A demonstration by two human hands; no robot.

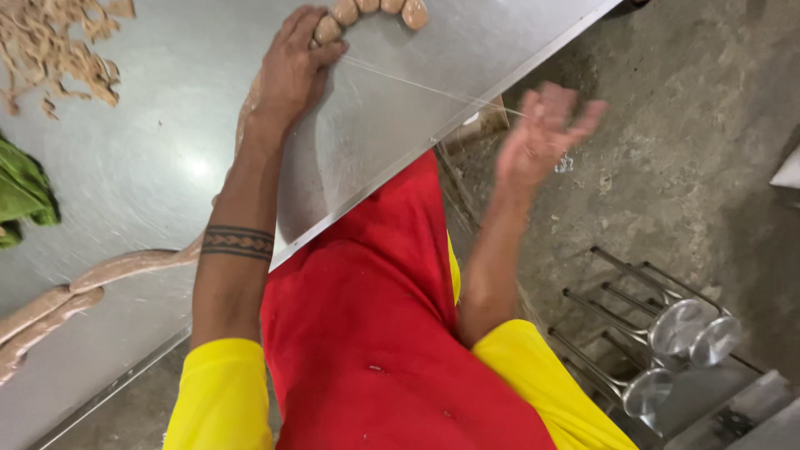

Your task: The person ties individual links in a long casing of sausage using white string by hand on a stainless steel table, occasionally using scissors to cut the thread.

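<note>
No bowl or tray appears; the food lies straight on the grey stainless-steel worktable (158, 158), which fills the upper left of the frame and ends in a straight edge running from the lower left to the upper right. A curved row of small tan dough balls (371, 10) sits at the top centre. A long brown rope of dough (125, 267) runs from the left edge toward the wrist of the nearer arm, with a second, paler strip (37, 329) below it. A heap of beige dough scraps (50, 46) lies in the upper left corner, and a crumpled green cloth (23, 193) at the left edge.

To the right the room has a rough grey concrete floor (692, 142); in the lower right stand several shiny metal ladle-like tools with round heads (679, 337).

The left hand (293, 71) rests palm down on the table, fingers together and curled against the last ball in the row. The right hand (542, 133) is raised off the table's edge, blurred by motion, fingers loosely spread. A thin taut thread (433, 88) stretches between the two hands; whether the right fingers pinch it cannot be told. The forearm bears a dark band tattoo, and the person wears yellow sleeves and a red apron (383, 333).
</note>
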